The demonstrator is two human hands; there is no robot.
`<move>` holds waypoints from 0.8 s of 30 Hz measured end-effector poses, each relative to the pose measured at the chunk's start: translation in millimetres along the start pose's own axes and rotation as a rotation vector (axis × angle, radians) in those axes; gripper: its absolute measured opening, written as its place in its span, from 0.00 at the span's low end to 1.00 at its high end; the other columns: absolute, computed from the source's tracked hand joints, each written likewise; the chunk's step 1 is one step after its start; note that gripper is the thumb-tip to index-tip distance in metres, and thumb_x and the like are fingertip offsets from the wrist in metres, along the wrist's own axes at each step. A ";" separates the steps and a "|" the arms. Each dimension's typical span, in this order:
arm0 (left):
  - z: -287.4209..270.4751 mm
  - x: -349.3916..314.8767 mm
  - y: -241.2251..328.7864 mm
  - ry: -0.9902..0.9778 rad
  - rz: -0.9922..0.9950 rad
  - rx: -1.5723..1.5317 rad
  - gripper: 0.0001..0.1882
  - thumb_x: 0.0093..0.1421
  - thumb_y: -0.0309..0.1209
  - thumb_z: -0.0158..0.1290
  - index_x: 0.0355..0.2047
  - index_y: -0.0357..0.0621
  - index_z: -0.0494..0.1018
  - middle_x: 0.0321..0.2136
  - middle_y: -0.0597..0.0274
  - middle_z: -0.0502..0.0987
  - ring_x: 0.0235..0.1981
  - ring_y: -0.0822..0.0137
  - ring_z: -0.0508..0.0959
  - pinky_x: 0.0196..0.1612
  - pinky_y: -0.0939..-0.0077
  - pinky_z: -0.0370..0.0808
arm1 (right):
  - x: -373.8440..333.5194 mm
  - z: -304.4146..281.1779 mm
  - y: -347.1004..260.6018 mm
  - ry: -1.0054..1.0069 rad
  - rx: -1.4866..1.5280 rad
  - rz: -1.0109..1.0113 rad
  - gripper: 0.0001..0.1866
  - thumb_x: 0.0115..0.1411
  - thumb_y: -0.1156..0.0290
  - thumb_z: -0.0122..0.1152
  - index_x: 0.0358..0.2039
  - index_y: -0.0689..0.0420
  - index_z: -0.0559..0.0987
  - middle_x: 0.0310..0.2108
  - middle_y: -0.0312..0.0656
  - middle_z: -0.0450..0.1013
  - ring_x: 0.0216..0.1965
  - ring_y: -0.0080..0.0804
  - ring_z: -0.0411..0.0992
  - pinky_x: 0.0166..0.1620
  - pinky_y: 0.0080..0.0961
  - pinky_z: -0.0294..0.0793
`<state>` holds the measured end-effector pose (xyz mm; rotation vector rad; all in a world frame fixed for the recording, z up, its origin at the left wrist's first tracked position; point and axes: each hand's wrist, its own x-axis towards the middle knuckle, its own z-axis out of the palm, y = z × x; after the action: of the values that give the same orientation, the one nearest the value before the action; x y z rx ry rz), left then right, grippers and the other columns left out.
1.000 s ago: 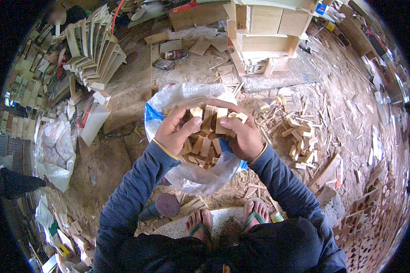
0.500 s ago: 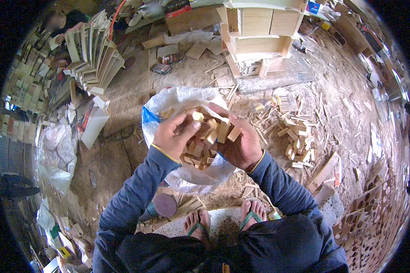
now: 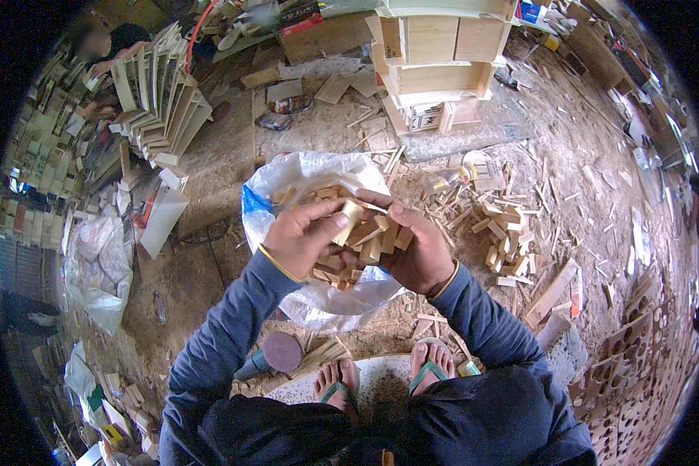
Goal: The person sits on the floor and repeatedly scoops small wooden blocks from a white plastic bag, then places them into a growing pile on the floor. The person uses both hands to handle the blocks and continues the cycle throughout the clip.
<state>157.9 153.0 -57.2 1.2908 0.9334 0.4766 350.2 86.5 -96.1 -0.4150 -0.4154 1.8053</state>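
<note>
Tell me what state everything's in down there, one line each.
Left hand: closed on a wooden block
Right hand: curled around several small blocks
Sack: mouth open, partly filled with wood
Block pile: loose on the floor
Sander: set down, disc facing up
Sandals: worn
Boards: fanned out

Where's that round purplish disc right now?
In the head view, the disc is low and left of centre, beside the person's left foot and just below the open sack.
</note>
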 end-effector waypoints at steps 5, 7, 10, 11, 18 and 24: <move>18.9 -10.7 2.2 0.259 0.521 0.669 0.17 0.59 0.36 0.63 0.44 0.39 0.75 0.35 0.56 0.82 0.40 0.67 0.83 0.42 0.72 0.77 | -2.9 -0.9 4.7 -0.024 -0.038 -0.005 0.25 0.64 0.67 0.55 0.61 0.61 0.67 0.54 0.47 0.72 0.54 0.37 0.73 0.58 0.36 0.73; 22.6 -13.9 2.8 0.251 0.501 0.543 0.16 0.58 0.37 0.65 0.41 0.41 0.76 0.37 0.58 0.81 0.38 0.65 0.83 0.42 0.72 0.77 | -5.2 -2.4 5.1 -0.068 -0.069 -0.047 0.26 0.63 0.68 0.58 0.60 0.62 0.68 0.54 0.46 0.72 0.54 0.35 0.73 0.58 0.35 0.73; 23.8 -13.3 3.2 0.241 0.617 0.707 0.15 0.54 0.36 0.66 0.38 0.42 0.78 0.45 0.55 0.77 0.42 0.57 0.79 0.46 0.68 0.74 | -8.8 -3.3 3.5 -0.083 -0.246 -0.176 0.26 0.63 0.68 0.58 0.60 0.62 0.69 0.55 0.45 0.71 0.54 0.33 0.72 0.58 0.32 0.72; 23.9 -12.6 3.1 0.252 0.737 0.777 0.15 0.54 0.35 0.66 0.38 0.42 0.78 0.46 0.55 0.77 0.44 0.56 0.78 0.48 0.67 0.74 | -10.6 -2.9 3.6 -0.065 -0.217 -0.211 0.21 0.63 0.71 0.58 0.57 0.62 0.73 0.53 0.43 0.73 0.52 0.29 0.73 0.57 0.30 0.72; 30.1 -14.8 -0.5 0.118 0.819 0.829 0.34 0.61 0.45 0.59 0.60 0.34 0.67 0.52 0.45 0.74 0.52 0.50 0.74 0.56 0.59 0.70 | -36.4 -28.3 -24.0 0.044 -0.016 -0.130 0.15 0.60 0.75 0.61 0.47 0.59 0.75 0.46 0.46 0.75 0.46 0.39 0.77 0.50 0.36 0.79; 4.2 -7.0 -27.2 0.064 0.629 0.982 0.33 0.59 0.41 0.59 0.60 0.35 0.67 0.51 0.44 0.74 0.51 0.46 0.75 0.58 0.57 0.69 | -74.8 -125.7 -115.1 0.315 -0.324 -0.396 0.21 0.62 0.59 0.56 0.51 0.58 0.75 0.48 0.49 0.75 0.49 0.40 0.75 0.49 0.43 0.79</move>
<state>152.2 138.3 -80.8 2.5096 0.8136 0.5584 526.5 52.8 -145.4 -0.7735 -0.5284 1.2642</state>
